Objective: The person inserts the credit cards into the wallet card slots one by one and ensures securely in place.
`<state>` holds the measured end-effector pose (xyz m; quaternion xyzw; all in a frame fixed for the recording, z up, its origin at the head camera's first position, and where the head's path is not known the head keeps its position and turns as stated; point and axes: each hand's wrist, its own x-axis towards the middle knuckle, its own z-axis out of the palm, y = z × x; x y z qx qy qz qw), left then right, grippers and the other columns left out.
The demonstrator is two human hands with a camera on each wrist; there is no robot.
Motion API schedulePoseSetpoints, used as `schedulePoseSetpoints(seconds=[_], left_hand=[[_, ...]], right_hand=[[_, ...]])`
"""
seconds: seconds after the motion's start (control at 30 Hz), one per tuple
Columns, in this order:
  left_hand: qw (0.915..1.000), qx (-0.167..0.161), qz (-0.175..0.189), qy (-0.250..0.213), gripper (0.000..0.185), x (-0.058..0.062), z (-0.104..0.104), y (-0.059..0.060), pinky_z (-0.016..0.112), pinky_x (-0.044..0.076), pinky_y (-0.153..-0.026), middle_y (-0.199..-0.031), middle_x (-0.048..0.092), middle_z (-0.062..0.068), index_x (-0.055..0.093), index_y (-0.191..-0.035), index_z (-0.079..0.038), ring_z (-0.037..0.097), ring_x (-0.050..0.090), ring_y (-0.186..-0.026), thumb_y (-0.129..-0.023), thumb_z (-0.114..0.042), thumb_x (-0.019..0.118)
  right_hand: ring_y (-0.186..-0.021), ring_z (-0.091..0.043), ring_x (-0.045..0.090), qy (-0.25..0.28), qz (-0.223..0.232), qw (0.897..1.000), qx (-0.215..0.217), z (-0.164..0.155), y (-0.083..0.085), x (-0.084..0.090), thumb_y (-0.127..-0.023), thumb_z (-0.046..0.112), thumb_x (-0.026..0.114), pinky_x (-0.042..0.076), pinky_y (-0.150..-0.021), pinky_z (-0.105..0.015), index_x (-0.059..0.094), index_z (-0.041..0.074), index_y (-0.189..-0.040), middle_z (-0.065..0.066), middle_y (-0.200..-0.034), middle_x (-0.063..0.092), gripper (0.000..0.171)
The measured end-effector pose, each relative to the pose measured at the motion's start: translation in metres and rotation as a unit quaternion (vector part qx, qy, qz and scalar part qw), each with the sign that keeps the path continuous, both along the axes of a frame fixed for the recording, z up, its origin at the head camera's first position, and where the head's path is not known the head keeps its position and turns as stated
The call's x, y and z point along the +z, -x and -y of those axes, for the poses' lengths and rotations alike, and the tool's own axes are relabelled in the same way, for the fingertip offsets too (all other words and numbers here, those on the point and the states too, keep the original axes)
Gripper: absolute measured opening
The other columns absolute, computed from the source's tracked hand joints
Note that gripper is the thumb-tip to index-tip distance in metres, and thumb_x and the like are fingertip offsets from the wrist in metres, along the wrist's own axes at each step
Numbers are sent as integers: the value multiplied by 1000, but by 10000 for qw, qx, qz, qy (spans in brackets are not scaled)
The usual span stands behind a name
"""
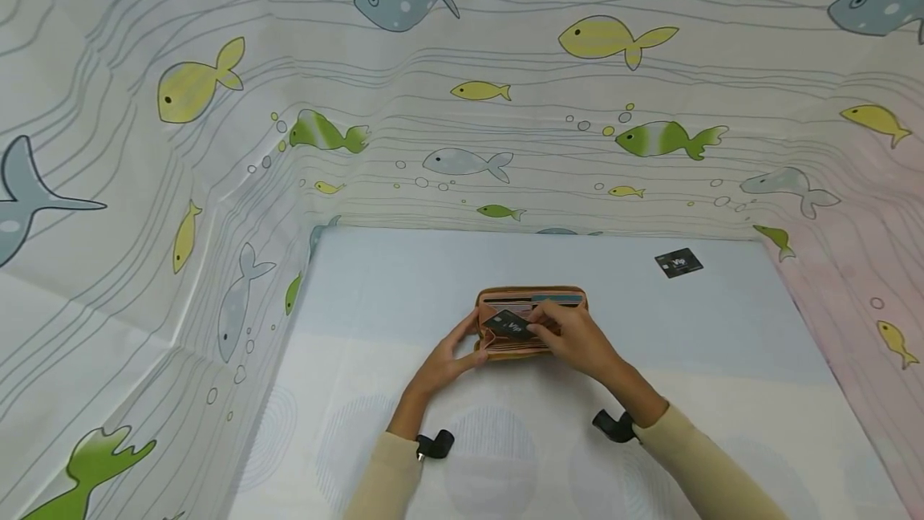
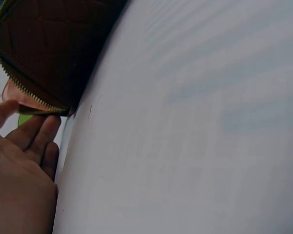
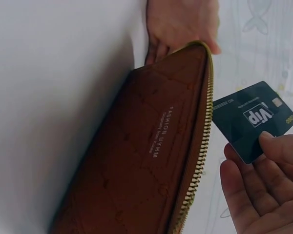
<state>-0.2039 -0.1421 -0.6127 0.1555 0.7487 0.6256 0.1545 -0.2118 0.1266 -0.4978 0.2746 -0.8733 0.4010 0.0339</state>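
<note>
A brown zip-around wallet (image 1: pixel 534 356) lies unzipped on the table, its pinkish inside and slots facing up. Its quilted outer side (image 2: pixel 44 44) and gold zip teeth fill the upper left of the left wrist view. At the wallet's left end my left hand (image 1: pixel 443 363) grips the edge, thumb at the near corner and fingers toward the far side. My right hand (image 1: pixel 577 337) pinches a black VIP card (image 1: pixel 508 325) over the wallet's opening. In the right wrist view, the same card (image 3: pixel 254 117) shows between thumb and fingers, beyond the wallet's zip edge.
A second black VIP card (image 1: pixel 678 262) lies flat at the table's far right. Inside the wallet, a blue card (image 1: pixel 557 298) shows in a slot at the back. Fish-patterned sheeting (image 1: pixel 404 119) walls in the pale table (image 1: pixel 404 279) at the back and sides.
</note>
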Motion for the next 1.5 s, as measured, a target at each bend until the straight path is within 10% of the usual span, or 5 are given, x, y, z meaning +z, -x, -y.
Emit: schedulePoseSetpoints(seconds=[0.5, 0.83, 1.5], left_hand=[[9999, 21, 48, 125, 82, -1, 1, 1, 55, 16, -123, -166, 24, -1, 25, -159, -32, 24, 17, -155, -92, -44, 69], [9998, -36, 119, 122, 81, 0, 1, 1, 56, 15, -123, -166, 23, -3, 24, -159, -33, 23, 16, -155, -93, -40, 70], [9995, -95, 291, 19, 82, 8, -2, 2, 58, 13, -123, -166, 25, 3, 21, -161, -26, 25, 15, -156, -94, -28, 69]], right_hand=[[-73, -7, 72, -283, -192, 9994, 11, 8, 0, -12, -85, 8, 78, 49, -91, -58, 69, 14, -94, 0, -84, 76, 14], [-74, -6, 70, -348, -50, 9993, 87, 7, 0, -17, -87, 7, 76, 54, -65, -21, 68, 13, -94, 0, -89, 75, 12], [-77, -6, 66, -586, -80, 9973, 437, -6, -3, -19, -89, 2, 73, 53, -66, -23, 73, 12, -95, -1, -91, 74, 12]])
